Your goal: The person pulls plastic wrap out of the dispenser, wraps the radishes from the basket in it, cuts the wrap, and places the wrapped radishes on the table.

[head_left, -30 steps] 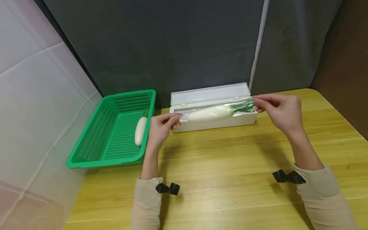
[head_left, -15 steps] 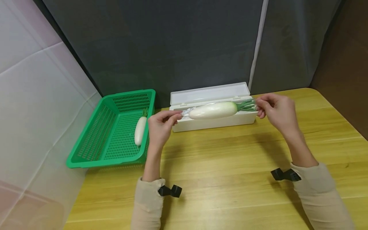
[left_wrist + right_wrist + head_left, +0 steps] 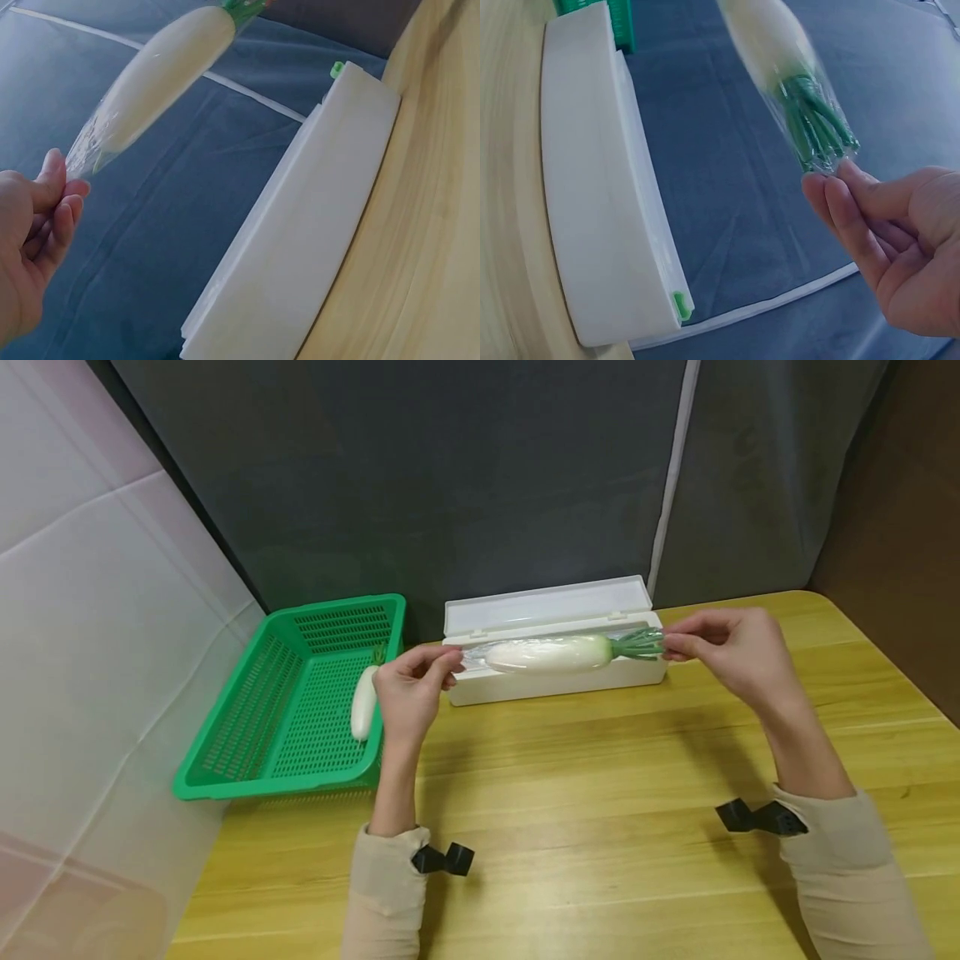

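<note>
Ideally, with left hand (image 3: 412,690) and right hand (image 3: 742,657) each pinching one end of the film (image 3: 474,657), even tension holds the wrapped radish (image 3: 551,655) level.

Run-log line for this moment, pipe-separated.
left hand: pinches film, root end | right hand: pinches film, leaf end | film-wrapped radish: held aloft | white box: lid open | second radish: in green basket

setting: cloth-screened booth type, looks staged; wider room can't be told
tabletop (image 3: 562,827): wood-grain, rounded far-right corner
dark cloth (image 3: 420,485): hangs behind far edge
pale sheet (image 3: 97,635): along left edge
kitchen hint: wrapped radish (image 3: 551,655), green basket (image 3: 277,789) by left edge
</note>
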A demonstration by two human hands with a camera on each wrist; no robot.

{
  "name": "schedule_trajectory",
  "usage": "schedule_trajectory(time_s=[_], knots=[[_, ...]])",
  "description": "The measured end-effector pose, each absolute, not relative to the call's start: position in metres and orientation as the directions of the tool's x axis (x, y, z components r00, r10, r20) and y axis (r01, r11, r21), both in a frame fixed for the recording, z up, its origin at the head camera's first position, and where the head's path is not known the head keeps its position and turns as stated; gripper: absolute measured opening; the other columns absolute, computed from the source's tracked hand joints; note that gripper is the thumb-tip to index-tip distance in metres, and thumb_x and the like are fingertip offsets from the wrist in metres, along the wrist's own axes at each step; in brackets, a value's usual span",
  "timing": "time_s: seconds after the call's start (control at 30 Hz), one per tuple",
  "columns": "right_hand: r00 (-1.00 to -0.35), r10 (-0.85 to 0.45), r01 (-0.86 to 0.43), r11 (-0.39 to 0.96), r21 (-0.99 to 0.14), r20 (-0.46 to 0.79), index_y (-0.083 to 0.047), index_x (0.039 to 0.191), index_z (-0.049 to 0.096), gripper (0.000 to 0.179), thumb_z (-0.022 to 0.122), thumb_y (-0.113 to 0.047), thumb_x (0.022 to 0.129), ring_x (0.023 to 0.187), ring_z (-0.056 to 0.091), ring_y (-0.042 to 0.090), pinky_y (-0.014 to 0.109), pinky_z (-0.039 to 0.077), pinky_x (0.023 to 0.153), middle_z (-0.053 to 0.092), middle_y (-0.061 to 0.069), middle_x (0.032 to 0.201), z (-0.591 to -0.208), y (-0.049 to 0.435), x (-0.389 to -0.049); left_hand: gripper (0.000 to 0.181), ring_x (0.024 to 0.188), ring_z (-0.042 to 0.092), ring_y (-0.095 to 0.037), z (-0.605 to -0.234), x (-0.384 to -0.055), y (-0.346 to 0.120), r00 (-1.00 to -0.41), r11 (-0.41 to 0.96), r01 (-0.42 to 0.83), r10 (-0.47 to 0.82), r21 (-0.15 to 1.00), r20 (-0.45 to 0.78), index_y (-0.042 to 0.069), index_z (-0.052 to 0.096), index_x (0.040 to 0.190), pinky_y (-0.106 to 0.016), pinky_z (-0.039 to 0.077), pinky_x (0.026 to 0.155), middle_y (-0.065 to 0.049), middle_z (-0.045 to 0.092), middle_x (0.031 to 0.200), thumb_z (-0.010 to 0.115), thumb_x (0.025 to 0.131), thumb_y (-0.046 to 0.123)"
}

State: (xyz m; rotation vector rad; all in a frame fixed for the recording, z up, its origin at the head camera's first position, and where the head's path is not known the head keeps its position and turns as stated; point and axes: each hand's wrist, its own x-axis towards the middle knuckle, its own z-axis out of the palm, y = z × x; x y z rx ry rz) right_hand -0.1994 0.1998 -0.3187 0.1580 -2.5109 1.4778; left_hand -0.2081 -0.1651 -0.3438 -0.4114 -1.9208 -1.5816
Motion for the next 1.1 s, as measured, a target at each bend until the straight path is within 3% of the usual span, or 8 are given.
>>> schedule_trajectory(time_s=[0.13,0.33,0.43,0.63,0.73,0.87,0.97,1.1], knots=[[-0.974,0.023,-0.189,0.464,-0.866,0.226,0.001,0.108,0.076,0.028,0.077,-0.021,0.091,0.077,0.073,0.008,0.012,0.052,0.077,0.076,-0.002,0.091,-0.316,0.201,-0.197,0.011,0.054,0.061,-0.012,-0.345,-0.209,-0.164,-0.763,0.224,0.603,-0.119,0.766,0.636,-0.008,0.073,0.086,-0.022,0.053,0.053,-0.021,0.070,0.073,0.073,0.092,0.001],[-0.945,0.077,-0.234,0.521,-0.821,0.318,0.005,0.102,0.074,0.019,0.072,-0.012,0.095,0.065,0.069,0.000,0.017,0.054,0.062,0.074,0.018,0.093,-0.321,0.194,-0.201,0.011,0.053,0.060,-0.010,-0.349,-0.211,-0.157,-0.761,0.263,0.609,-0.073,0.748,0.645,-0.009,0.066,0.084,-0.021,0.052,0.051,-0.021,0.067,0.069,0.067,0.094,-0.004],[-0.913,0.099,-0.281,0.550,-0.787,0.395,0.004,0.099,0.073,0.013,0.069,-0.008,0.096,0.064,0.065,-0.006,0.016,0.051,0.055,0.073,0.021,0.093,-0.324,0.192,-0.202,0.011,0.056,0.064,-0.016,-0.350,-0.212,-0.155,-0.782,0.249,0.599,-0.025,0.761,0.623,-0.009,0.063,0.086,-0.024,0.054,0.053,-0.021,0.068,0.071,0.064,0.096,-0.005],[-0.876,0.107,-0.355,0.516,-0.780,0.470,0.004,0.102,0.069,0.010,0.067,-0.004,0.097,0.065,0.063,-0.002,0.014,0.047,0.054,0.070,0.012,0.087,-0.324,0.192,-0.202,0.008,0.080,0.073,-0.036,-0.347,-0.207,-0.152,-0.850,0.081,0.517,0.164,0.852,0.500,-0.008,0.051,0.097,-0.041,0.060,0.072,-0.030,0.070,0.090,0.050,0.103,-0.003],[-0.872,0.128,-0.364,0.476,-0.801,0.472,0.007,0.105,0.066,0.012,0.066,-0.001,0.096,0.064,0.064,-0.001,0.011,0.050,0.061,0.067,0.004,0.086,-0.323,0.194,-0.202,0.006,0.087,0.074,-0.033,-0.346,-0.204,-0.151,-0.861,-0.069,0.436,0.260,0.897,0.438,-0.007,0.048,0.100,-0.048,0.058,0.080,-0.031,0.069,0.101,0.045,0.105,-0.004],[-0.854,0.171,-0.383,0.433,-0.816,0.492,0.008,0.105,0.066,0.011,0.065,0.002,0.096,0.064,0.065,-0.001,0.012,0.052,0.066,0.065,-0.005,0.085,-0.321,0.195,-0.202,0.006,0.090,0.074,-0.026,-0.345,-0.202,-0.150,-0.852,-0.199,0.341,0.347,0.919,0.392,-0.011,0.048,0.108,-0.050,0.056,0.086,-0.019,0.070,0.108,0.047,0.103,-0.008],[-0.836,0.189,-0.406,0.417,-0.813,0.515,0.006,0.102,0.067,0.008,0.066,0.002,0.095,0.064,0.066,0.000,0.012,0.053,0.067,0.065,-0.009,0.084,-0.319,0.195,-0.201,0.022,0.091,0.072,-0.023,-0.343,-0.201,-0.149,-0.846,-0.206,0.299,0.393,0.932,0.359,-0.011,0.050,0.124,-0.047,0.056,0.089,-0.011,0.071,0.107,0.050,0.102,-0.007],[-0.815,0.191,-0.444,0.400,-0.802,0.547,0.008,0.100,0.068,0.007,0.067,0.004,0.094,0.063,0.066,0.001,0.013,0.053,0.065,0.066,-0.010,0.081,-0.319,0.194,-0.201,0.035,0.088,0.070,-0.027,-0.340,-0.199,-0.145,-0.845,-0.100,0.297,0.436,0.950,0.310,-0.004,0.052,0.138,-0.041,0.057,0.085,-0.010,0.071,0.106,0.053,0.102,-0.001]])
